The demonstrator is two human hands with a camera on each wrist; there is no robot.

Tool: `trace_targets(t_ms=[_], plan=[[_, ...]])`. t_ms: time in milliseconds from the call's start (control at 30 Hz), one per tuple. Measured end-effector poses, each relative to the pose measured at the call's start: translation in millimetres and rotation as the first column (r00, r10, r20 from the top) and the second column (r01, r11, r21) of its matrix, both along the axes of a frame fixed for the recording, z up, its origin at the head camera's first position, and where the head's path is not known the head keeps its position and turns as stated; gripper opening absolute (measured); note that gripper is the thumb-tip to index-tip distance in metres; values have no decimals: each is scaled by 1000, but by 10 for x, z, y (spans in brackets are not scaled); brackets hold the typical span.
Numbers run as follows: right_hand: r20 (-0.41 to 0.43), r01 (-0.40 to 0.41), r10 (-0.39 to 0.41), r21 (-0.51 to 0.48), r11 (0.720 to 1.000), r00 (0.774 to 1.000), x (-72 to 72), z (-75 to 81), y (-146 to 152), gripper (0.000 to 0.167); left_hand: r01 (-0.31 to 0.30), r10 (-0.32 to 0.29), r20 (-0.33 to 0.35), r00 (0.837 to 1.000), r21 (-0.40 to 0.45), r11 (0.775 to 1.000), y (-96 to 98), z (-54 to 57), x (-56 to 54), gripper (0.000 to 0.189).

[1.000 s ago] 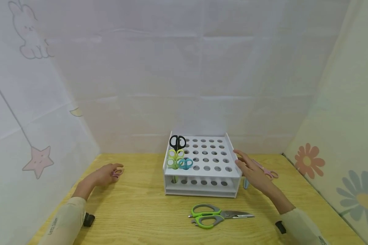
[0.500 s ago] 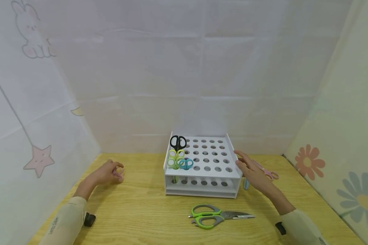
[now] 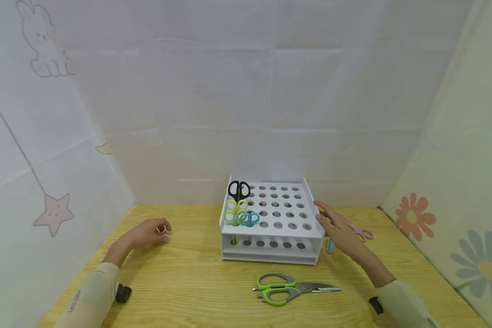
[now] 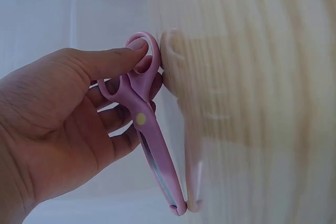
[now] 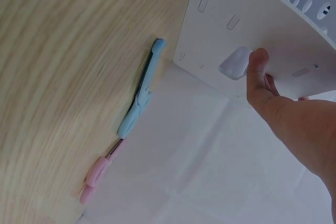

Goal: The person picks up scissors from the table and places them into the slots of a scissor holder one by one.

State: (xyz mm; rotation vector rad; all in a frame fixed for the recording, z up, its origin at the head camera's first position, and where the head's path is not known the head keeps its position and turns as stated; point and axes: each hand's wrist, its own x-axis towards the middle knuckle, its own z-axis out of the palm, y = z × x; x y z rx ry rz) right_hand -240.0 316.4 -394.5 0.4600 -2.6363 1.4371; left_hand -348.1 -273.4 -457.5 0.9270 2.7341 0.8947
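My left hand point(image 3: 145, 233) is at the left of the table, pinching pink scissors point(image 4: 149, 124) by the handle loops between thumb and fingers. In the left wrist view their blades point downward, close beside the tabletop. My right hand point(image 3: 344, 237) touches the right side wall of a white rack point(image 3: 270, 235) with rows of round holes. In the right wrist view the thumb lies by the oval cutout in that wall. Black scissors point(image 3: 238, 198), two yellow-green pairs and teal scissors point(image 3: 249, 220) stand in the rack's left holes, handles up.
Large green-and-grey kitchen scissors point(image 3: 297, 287) lie in front of the rack. To its right, partly behind my right hand, lie light blue scissors point(image 5: 140, 95) and another pink pair point(image 5: 97, 172). White cloth walls point(image 3: 188, 100) enclose the wooden table point(image 3: 188, 291).
My left hand has moved slightly to the right with the pink scissors, its fingers shifting around the loops. The right hand stays at the rack's side.
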Motion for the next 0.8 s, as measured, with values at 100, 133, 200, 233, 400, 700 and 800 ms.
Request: trace_targets(t_ms=[100,133,200,233,400,700,800], plan=[[3,-8,8,-10,1000,1000,0,-11,1,57,-5,5,32,999,4,1000,24,-5,18,21],[7,-9,9,-14,1000,1000,2,-15,0,58,-7,6,47,999,8,1000,32,-6,26,22],[12,-14,15,-24,1000,1000,4,-26,2,58,-6,5,79,997,21,1000,48,-5,40,23],[13,-18,18,-28,999,1000,4,-31,4,58,-6,3,93,996,27,1000,52,-6,43,23],[15,-27,28,-41,999,1000,1,-43,8,57,21,-21,38,999,-1,1000,65,-5,34,22],[8,-21,21,-31,999,1000,-11,-32,4,57,50,-50,-49,998,0,999,102,44,1,21],[0,-10,10,-18,1000,1000,-22,-26,5,57,66,-65,-75,995,14,998,127,79,-2,20]])
